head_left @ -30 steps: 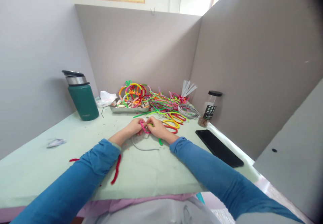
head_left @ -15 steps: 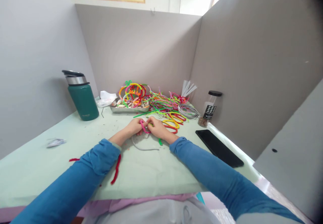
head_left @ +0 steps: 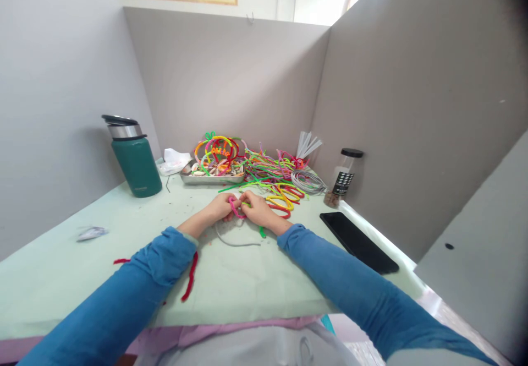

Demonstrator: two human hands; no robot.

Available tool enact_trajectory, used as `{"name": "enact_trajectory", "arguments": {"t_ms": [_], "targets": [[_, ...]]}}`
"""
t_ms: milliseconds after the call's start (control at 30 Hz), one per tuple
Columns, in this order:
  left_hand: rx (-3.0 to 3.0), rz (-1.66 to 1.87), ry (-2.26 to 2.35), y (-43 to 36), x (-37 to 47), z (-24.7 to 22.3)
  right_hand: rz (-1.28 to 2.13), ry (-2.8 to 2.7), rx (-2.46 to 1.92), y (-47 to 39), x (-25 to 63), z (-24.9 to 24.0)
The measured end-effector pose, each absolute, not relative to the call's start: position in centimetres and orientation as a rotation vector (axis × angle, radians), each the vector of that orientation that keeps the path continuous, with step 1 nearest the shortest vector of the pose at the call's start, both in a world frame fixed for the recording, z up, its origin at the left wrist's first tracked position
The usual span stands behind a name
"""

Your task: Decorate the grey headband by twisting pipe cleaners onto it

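Note:
Over the middle of the table, my left hand (head_left: 221,208) is closed around a pink pipe cleaner (head_left: 233,206) bent into a loop. Right beside it, my right hand (head_left: 256,208) pinches at the fingertips, with a bit of yellow-green pipe cleaner (head_left: 246,205) showing there. The fingers of both hands meet, so how the two pieces join is hidden. A green pipe cleaner end (head_left: 262,233) sticks out below my right hand. A grey wire (head_left: 239,244) curves on the cloth under my hands.
Behind lie a metal tray (head_left: 212,180) of small pieces with a pipe-cleaner shape, a heap of pipe cleaners (head_left: 270,165) and coiled wire (head_left: 308,182). A green bottle (head_left: 137,165) stands left; a jar (head_left: 342,179) and black phone (head_left: 358,242) are right. Red pipe cleaners (head_left: 190,278) lie near my left forearm.
Very little differs. The fingers of my right hand have shifted slightly against the piece; my arms and everything on the table stay in place.

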State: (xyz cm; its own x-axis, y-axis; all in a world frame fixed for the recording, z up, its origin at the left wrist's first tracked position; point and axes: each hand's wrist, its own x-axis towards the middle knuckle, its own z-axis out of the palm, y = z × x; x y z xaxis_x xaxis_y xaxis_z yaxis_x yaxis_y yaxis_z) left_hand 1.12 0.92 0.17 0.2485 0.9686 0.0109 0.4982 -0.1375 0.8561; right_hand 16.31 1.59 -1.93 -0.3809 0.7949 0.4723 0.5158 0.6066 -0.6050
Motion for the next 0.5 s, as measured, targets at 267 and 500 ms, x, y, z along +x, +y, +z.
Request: {"name": "enact_trajectory", "arguments": {"t_ms": [267, 500], "targets": [[1.752, 0.765, 1.369, 0.67, 1.22, 0.52, 0.455, -2.081, -1.048, 1.58, 16.33, -1.92], [1.731, 0.774, 1.358, 0.38, 1.36, 0.73, 0.463, -2.073, -1.038, 1.74, 16.32, -2.10]]}}
